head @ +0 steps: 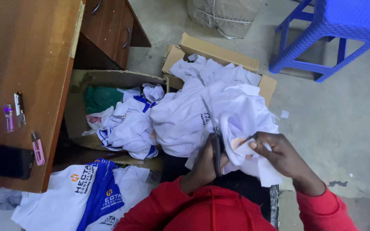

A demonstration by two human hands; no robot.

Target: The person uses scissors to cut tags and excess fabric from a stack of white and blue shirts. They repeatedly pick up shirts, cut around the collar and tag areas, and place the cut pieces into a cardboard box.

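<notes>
Scissors at the patch on the white shirt

My left hand (204, 164) grips the dark scissors (216, 149), and their long blades point up to 12 o'clock. My right hand (279, 156) pinches a fold of the white shirt (193, 115), closed tight on the cloth. The small orange patch (237, 142) lies at 3 o'clock from the blades, just beside them, between my two hands. The shirt rests in my lap, over a cardboard box (219, 51) full of more shirts.
</notes>
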